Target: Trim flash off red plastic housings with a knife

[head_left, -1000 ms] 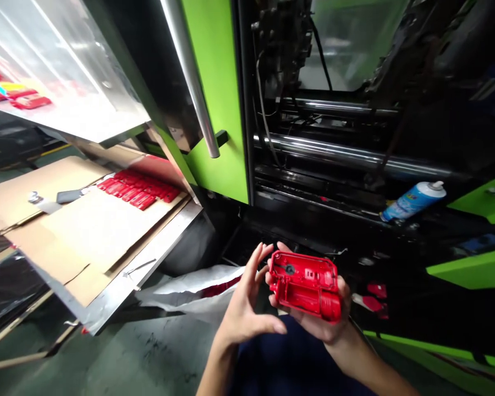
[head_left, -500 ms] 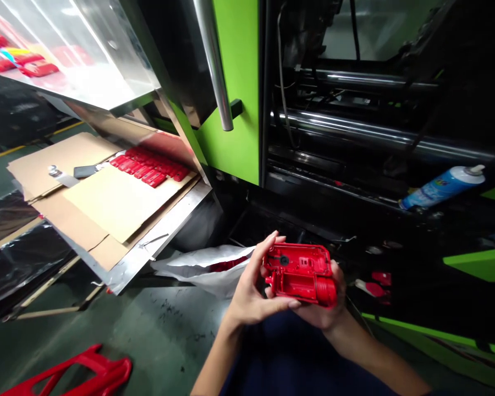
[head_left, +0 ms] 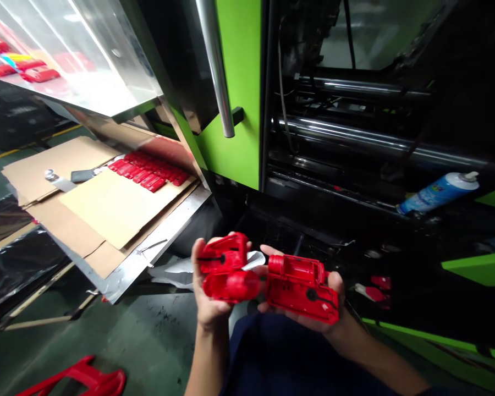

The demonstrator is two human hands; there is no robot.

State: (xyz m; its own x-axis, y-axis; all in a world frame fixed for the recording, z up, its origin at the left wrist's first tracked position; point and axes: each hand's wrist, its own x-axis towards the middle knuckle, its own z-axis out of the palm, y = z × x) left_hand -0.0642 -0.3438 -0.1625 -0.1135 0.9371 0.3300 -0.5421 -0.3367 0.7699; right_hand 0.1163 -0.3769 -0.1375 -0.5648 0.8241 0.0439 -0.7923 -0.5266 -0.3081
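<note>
My left hand [head_left: 208,297] grips a red moulded plastic shell half [head_left: 227,269], thumb and fingers wrapped round its edges. Beside it, my right hand [head_left: 313,316] cradles a second red shell half [head_left: 303,286] from below, its hollow inner side facing up. The two red pieces sit side by side, almost touching, low in the middle of the view over my dark blue lap. Both are in front of the open green moulding machine [head_left: 239,93].
A row of red parts [head_left: 148,170] lies on cardboard [head_left: 107,206] on a metal shelf at left. A blue spray can [head_left: 439,192] rests inside the machine at right. A white bag [head_left: 177,272] and a red plastic frame [head_left: 78,377] lie on the floor.
One red piece held in both hands has come apart into two halves; my left hand now holds one half and my right the other. The camera barely moved.
</note>
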